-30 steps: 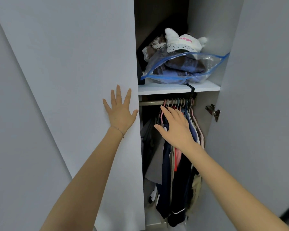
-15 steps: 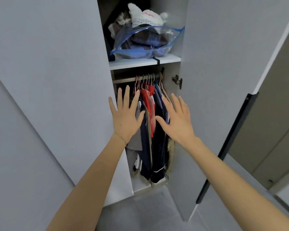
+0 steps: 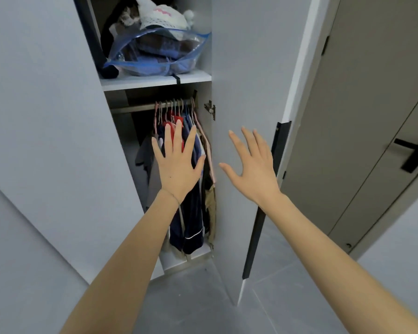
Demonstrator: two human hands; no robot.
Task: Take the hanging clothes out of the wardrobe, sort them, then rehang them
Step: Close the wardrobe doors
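Note:
The wardrobe stands open between two grey doors. Several garments (image 3: pixel 191 220) in navy, red, grey and tan hang on pink and grey hangers (image 3: pixel 171 108) bunched at the right end of a metal rail (image 3: pixel 133 108). My left hand (image 3: pixel 177 165) is raised in front of the hanging clothes with fingers spread and straight, holding nothing. My right hand (image 3: pixel 253 167) is raised in front of the right wardrobe door (image 3: pixel 246 68), fingers spread, also holding nothing. Whether either hand touches anything cannot be told.
A shelf (image 3: pixel 155 80) above the rail carries a clear blue-edged storage bag (image 3: pixel 159 54) of folded clothes with a white knitted hat (image 3: pixel 162 18) on top. The left door (image 3: pixel 46 116) stands open. A room door with a black handle (image 3: pixel 415 150) is at right. Grey tiled floor (image 3: pixel 203 297) below.
My left hand came off the left door and moved in front of the clothes. My right hand shifted from the hangers rightward before the right door. The view pulled back and right.

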